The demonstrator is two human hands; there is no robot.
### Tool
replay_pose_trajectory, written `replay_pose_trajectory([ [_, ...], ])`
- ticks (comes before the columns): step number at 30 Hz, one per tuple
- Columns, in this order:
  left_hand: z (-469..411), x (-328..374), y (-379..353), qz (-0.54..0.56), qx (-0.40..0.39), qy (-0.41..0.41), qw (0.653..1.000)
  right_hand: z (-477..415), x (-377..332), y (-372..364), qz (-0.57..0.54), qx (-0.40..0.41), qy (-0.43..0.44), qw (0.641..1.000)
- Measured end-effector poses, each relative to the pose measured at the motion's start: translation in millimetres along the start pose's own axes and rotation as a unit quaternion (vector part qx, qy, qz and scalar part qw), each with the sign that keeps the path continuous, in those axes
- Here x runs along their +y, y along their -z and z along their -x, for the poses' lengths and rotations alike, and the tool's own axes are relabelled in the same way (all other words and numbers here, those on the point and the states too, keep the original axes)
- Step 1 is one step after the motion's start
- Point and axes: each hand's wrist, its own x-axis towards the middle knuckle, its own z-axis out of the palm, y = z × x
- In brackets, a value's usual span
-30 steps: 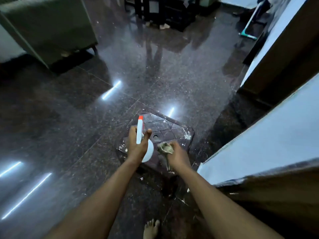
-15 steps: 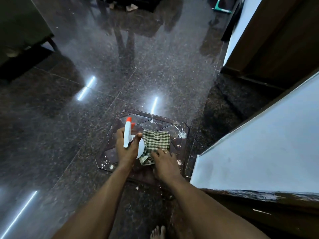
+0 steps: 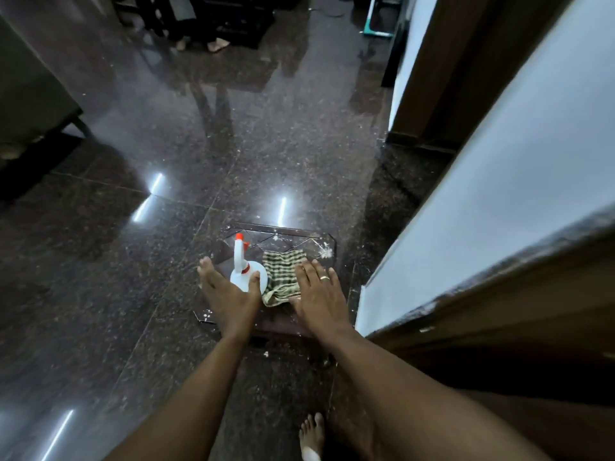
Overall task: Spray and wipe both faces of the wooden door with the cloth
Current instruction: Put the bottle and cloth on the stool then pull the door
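A white spray bottle [image 3: 247, 278] with an orange nozzle stands upright on a low brown plastic stool [image 3: 296, 235] on the floor. Beside it on the right lies a green checked cloth [image 3: 281, 271], crumpled at its near end. My left hand [image 3: 229, 299] is spread open round the bottle's base, with the thumb against it and the fingers straight. Over the cloth's right edge my right hand [image 3: 319, 294] lies flat with a ring on one finger. Brown wood of the door [image 3: 499, 321] fills the lower right, next to a pale wall [image 3: 499, 181].
The polished dark granite floor [image 3: 166, 261] reflects ceiling lights. A grey sofa [image 3: 30, 94] stands at the far left. Dark furniture and another person's feet [image 3: 216, 44] are at the top. A second brown wooden panel [image 3: 449, 61] rises at the upper right. My bare foot [image 3: 311, 434] is below.
Both hands lowered the bottle and the cloth onto the stool and let go. The left hand left the bottle's neck and the right hand flattened out.
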Motion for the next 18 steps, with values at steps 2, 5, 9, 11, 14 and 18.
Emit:
replay_pose_trajectory([
  [2, 16.8, 12.3, 16.9, -0.087, 0.000, -0.125, 0.988, 20.6, 2.2, 20.4, -0.007, 0.020, -0.015, 1.000],
  [5, 49.1, 36.1, 40.2, -0.144, -0.029, -0.268, 0.952, 60.7, 7.0, 50.8, -0.026, 0.070, -0.025, 0.997],
  [9, 106.3, 52.8, 60.3, -0.141, -0.081, -0.400, 0.902, 135.4, 16.2, 84.4, -0.097, 0.139, -0.011, 0.985],
  [11, 146.4, 57.1, 62.5, -0.137, -0.107, -0.457, 0.872, 184.0, 26.1, 94.2, -0.131, 0.138, -0.004, 0.982],
  [14, 217.3, 69.7, 53.3, -0.125, -0.163, -0.528, 0.824, 267.9, 59.1, 104.3, -0.166, 0.164, -0.031, 0.972],
  [18, 311.8, 97.5, 15.6, -0.120, -0.260, -0.571, 0.769, 392.1, 117.0, 116.0, -0.150, 0.178, -0.135, 0.963],
])
